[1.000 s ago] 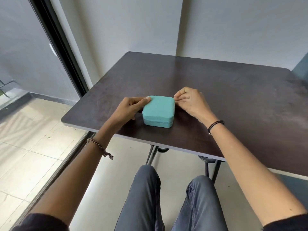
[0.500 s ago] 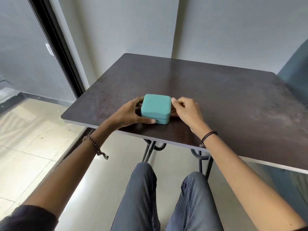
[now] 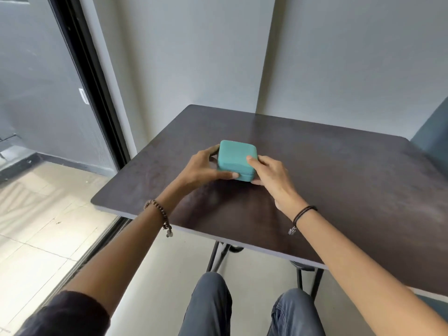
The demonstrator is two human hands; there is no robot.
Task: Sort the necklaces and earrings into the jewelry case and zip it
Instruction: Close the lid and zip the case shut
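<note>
A small teal jewelry case (image 3: 236,157) sits closed on the dark table (image 3: 339,180), left of the middle. My left hand (image 3: 201,167) grips its left side, thumb along the front edge and fingers round the far corner. My right hand (image 3: 270,173) holds the right side, with the forefinger on the lid and the thumb at the front right corner. No necklaces or earrings are in sight.
The table stands against a pale wall. A dark-framed glass door (image 3: 80,76) and a tiled floor (image 3: 36,226) lie to the left. My knees (image 3: 211,304) are below the table's near edge. A blue-grey chair back (image 3: 434,134) shows at the right.
Both hands shifted from the case's back corners to clasp its sides. My right forefinger now lies on the lid. The camera has tilted up, so the case appears farther away.
</note>
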